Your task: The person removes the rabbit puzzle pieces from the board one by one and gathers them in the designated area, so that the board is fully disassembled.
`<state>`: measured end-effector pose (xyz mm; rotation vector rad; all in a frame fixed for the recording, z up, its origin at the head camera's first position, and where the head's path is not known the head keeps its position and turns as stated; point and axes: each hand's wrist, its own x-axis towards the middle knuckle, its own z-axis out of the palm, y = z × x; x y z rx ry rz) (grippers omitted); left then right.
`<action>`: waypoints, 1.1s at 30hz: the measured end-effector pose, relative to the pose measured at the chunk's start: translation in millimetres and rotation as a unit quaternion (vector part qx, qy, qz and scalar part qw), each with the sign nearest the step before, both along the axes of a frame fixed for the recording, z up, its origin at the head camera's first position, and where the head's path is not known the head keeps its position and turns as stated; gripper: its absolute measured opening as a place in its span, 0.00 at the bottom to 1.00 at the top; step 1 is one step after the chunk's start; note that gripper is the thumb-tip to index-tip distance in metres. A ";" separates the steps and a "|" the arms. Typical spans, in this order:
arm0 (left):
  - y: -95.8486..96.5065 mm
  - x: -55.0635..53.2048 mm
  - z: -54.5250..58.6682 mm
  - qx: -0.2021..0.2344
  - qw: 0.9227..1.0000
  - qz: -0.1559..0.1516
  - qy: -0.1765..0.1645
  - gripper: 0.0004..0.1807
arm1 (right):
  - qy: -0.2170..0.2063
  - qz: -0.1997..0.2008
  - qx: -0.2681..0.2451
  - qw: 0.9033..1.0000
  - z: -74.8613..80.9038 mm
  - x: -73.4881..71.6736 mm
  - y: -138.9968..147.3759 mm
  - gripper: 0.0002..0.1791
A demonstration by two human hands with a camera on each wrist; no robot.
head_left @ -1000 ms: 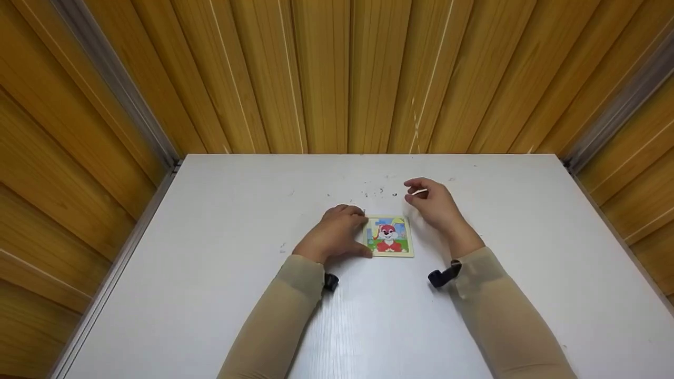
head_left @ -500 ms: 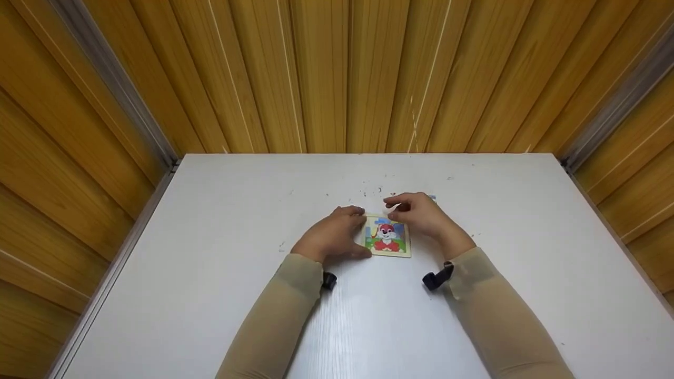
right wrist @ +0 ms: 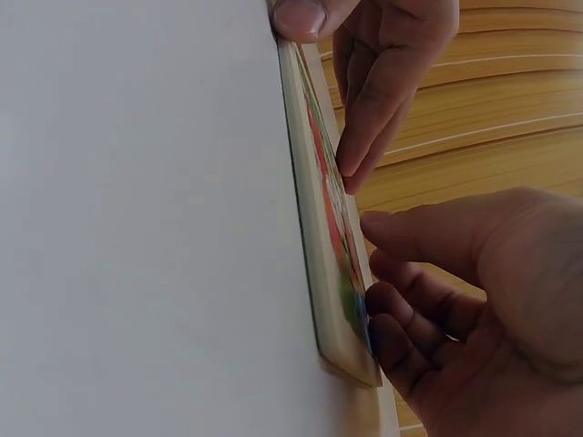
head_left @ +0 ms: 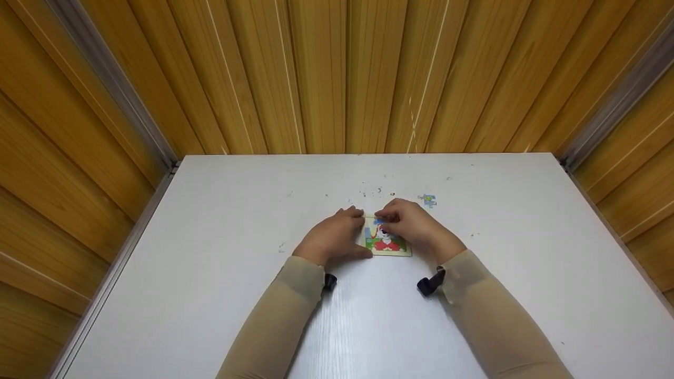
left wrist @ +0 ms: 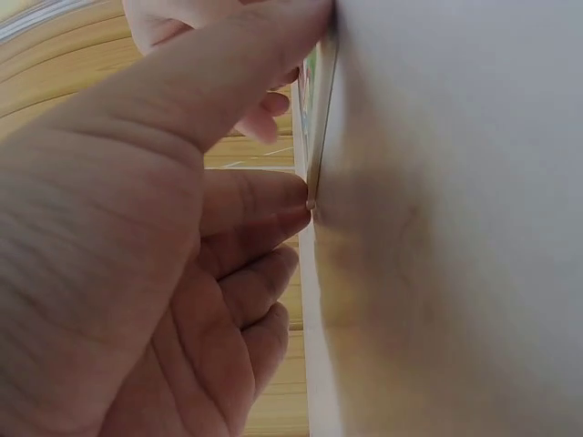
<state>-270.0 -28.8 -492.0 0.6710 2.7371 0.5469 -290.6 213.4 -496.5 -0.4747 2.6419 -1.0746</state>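
Note:
A small square jigsaw puzzle (head_left: 387,246) in a pale wooden frame shows a red-and-white rabbit on green and blue. It lies flat on the white table. My left hand (head_left: 337,234) grips its left side, thumb at the near corner and fingers at the far corner. Over the puzzle's upper part, my right hand (head_left: 413,223) touches the picture with bent fingertips. In the right wrist view, the right hand's thumb (right wrist: 392,232) and fingers meet the puzzle's surface with a gap between them. Whether a piece is between those fingers is hidden.
Loose blue jigsaw material with a yellow-green patch (head_left: 429,200) lies on the table (head_left: 210,295), behind and right of my right hand. Small dark marks (head_left: 379,189) dot the tabletop. Wood-patterned walls (head_left: 316,79) stand at the back and both sides.
My right hand has moved left and nearer, from beside the puzzle to over its upper part. The loose blue jigsaw material has come into view behind it. My left hand stays on the frame.

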 end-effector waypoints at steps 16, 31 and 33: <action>-1.0 0.9 -0.1 -0.026 0.996 -0.042 0.077 0.47 | 0.013 0.020 0.017 1.000 -4.1 4.4 -7.5 0.14; -1.4 3.4 -0.4 -0.009 0.997 -0.034 0.068 0.46 | -0.004 -0.001 0.000 1.000 -4.6 3.1 -6.1 0.21; -1.4 3.7 0.2 -0.011 0.997 -0.034 0.066 0.46 | -0.015 -0.010 -0.003 1.000 -4.1 2.6 -4.6 0.22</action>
